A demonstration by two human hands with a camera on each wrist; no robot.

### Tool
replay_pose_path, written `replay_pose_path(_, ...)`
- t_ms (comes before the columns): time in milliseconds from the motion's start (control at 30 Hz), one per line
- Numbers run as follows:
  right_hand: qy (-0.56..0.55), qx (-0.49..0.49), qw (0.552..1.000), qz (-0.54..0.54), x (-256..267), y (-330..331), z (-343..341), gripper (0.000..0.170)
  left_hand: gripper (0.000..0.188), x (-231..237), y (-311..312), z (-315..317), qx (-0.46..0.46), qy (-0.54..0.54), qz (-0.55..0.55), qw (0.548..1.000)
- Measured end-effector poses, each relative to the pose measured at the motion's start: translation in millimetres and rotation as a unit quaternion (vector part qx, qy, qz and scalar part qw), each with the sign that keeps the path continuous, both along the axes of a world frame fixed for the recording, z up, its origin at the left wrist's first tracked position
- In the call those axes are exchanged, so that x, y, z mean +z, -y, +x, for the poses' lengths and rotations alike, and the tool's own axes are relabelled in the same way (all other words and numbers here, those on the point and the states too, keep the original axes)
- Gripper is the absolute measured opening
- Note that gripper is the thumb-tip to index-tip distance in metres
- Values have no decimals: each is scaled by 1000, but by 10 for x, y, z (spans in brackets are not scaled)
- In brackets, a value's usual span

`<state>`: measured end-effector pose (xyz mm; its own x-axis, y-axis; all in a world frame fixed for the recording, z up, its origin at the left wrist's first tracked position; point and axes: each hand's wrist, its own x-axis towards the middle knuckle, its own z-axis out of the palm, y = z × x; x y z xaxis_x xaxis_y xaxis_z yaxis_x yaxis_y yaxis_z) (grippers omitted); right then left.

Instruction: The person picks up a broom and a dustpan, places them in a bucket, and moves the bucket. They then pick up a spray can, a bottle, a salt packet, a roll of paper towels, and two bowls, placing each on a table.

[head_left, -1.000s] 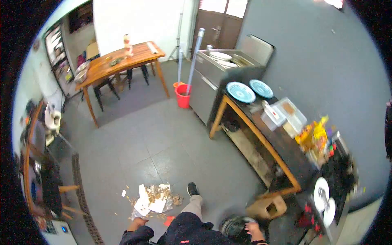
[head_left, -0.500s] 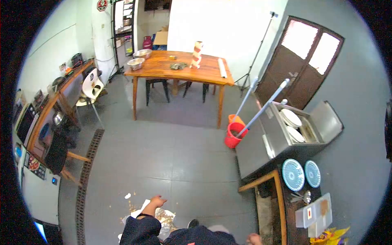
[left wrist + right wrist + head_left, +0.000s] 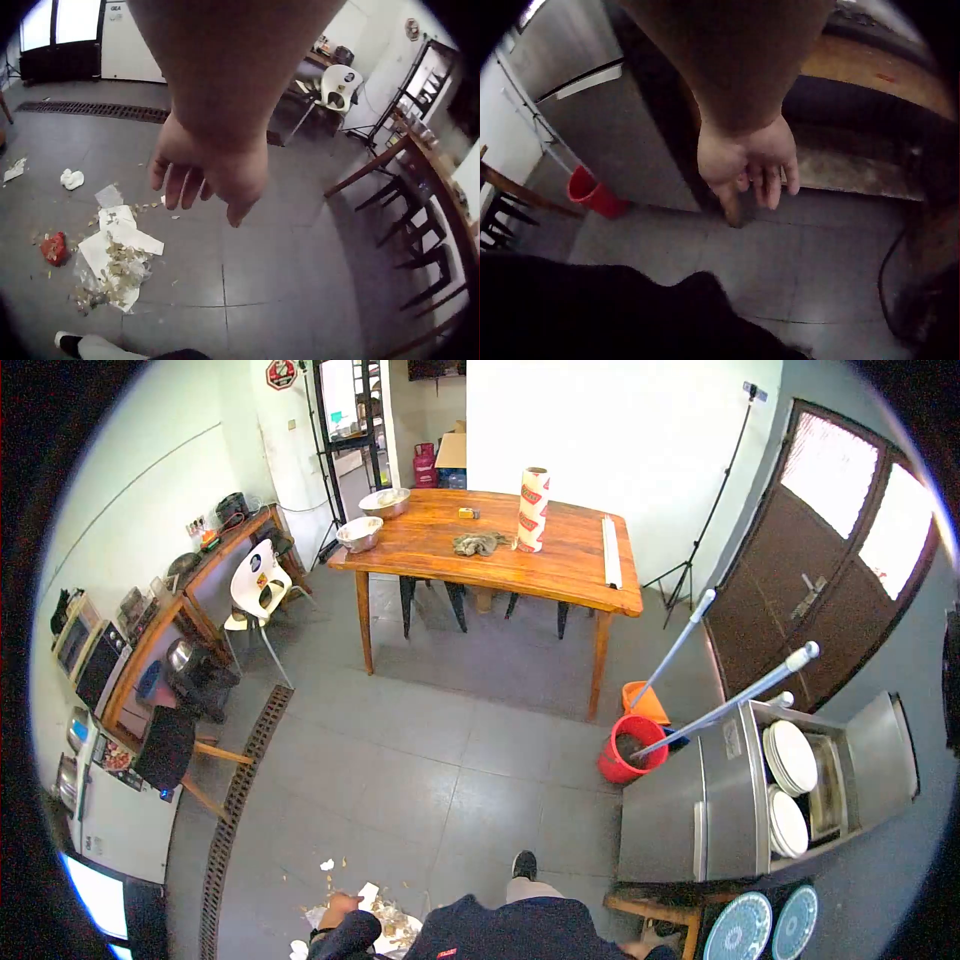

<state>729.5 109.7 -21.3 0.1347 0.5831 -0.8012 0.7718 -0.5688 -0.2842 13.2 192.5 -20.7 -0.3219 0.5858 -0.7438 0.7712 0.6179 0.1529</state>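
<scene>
My left hand (image 3: 214, 169) hangs in the air with loose fingers and nothing in them; the head view has the same hand (image 3: 340, 910) at the bottom, above a pile of white papers (image 3: 120, 236) and brownish scraps (image 3: 124, 270) on the floor. A red item (image 3: 54, 249) and a crumpled white piece (image 3: 72, 179) lie around the pile. In the right wrist view my right hand (image 3: 750, 161) hangs relaxed and empty beside a low shelf (image 3: 847, 169). At the head view's bottom edge that hand (image 3: 637, 948) shows only in part.
A wooden table (image 3: 420, 540) with bowls, a cloth and a patterned roll stands ahead. To the right are a red bucket (image 3: 632, 752) with mop handles, a steel unit (image 3: 665, 820) holding white plates, and blue plates (image 3: 740, 928). A floor drain (image 3: 240, 780) runs at the left.
The head view has turned right, so the door and steel unit show more fully. My left hand, earlier stretched over the pile, is now lower in view; the black bin near my right hand has left view.
</scene>
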Motion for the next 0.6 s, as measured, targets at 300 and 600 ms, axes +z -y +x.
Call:
replay_pose_path(300, -51, -83, 959, 268, -414, -3754, 158, 30, 55, 726, -1082, 694, 213, 73, 103, 969)
replay_pose_path(600, -27, 36, 968, 247, 231, -5913, -420, 35, 47, 184, -2778, 494, 104, -13, -74, 992)
